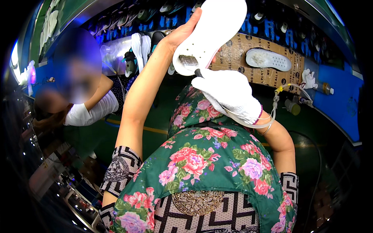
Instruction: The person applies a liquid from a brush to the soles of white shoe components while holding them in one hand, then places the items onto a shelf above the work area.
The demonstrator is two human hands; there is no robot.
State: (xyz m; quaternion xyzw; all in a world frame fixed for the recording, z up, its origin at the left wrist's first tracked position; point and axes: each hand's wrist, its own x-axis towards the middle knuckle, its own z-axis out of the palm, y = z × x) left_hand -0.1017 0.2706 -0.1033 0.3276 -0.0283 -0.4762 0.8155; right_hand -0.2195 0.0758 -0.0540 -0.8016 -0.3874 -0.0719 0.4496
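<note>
My bare left hand (182,34) holds up a white shoe sole (217,33). Its thumb side grips the sole's left edge, while some fingertips show at the right edge and the rest are behind it. A grey-brown patch and several small holes mark the heel part. In a white knit glove, my right hand (233,92) is closed around a slim tool with a black end (198,73). That end meets or nearly meets the heel's lower edge. A clear hose (272,116) runs past my right wrist toward the bench.
Another white sole (269,59), with a whitish mass inside, lies on printed cardboard (233,48). At right are a white glove (309,79) and a clear bottle (325,88). White soles (140,48) stand at left near a co-worker in a white sleeve (93,110). Racked shoes (145,13) line the back.
</note>
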